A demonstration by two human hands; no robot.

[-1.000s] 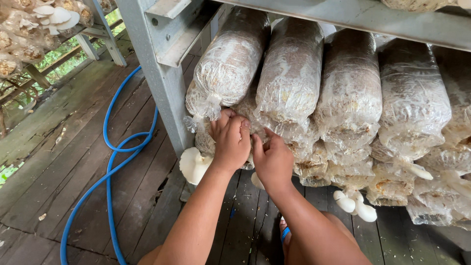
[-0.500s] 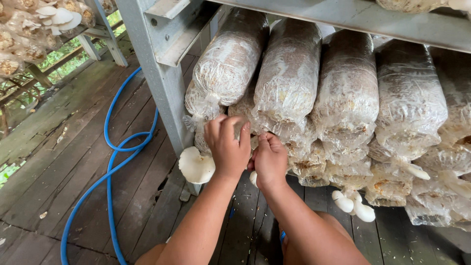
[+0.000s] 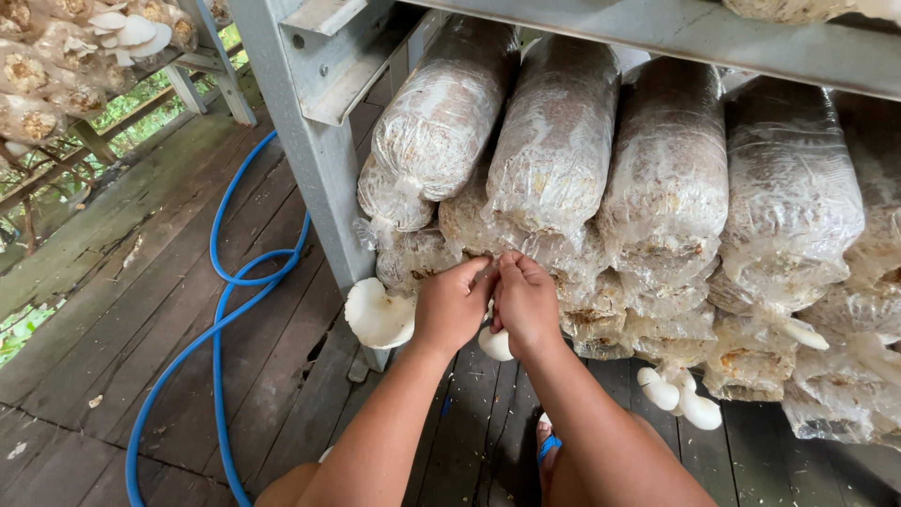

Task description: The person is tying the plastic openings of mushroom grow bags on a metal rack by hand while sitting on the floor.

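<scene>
Pinching together at the mouth of a bag (image 3: pixel 488 246) low in the stack, the left hand (image 3: pixel 453 305) and right hand (image 3: pixel 526 302) touch at the fingertips, fingers curled narrow on the plastic neck. A small white mushroom (image 3: pixel 496 344) shows just below the hands. A wide mushroom cap (image 3: pixel 378 314) juts out left of the bag, beside the grey post (image 3: pixel 310 141). More mushrooms (image 3: pixel 680 399) hang right of the bag. A blue hose (image 3: pixel 221 310) loops on the wooden floor (image 3: pixel 122 310) left of the post.
</scene>
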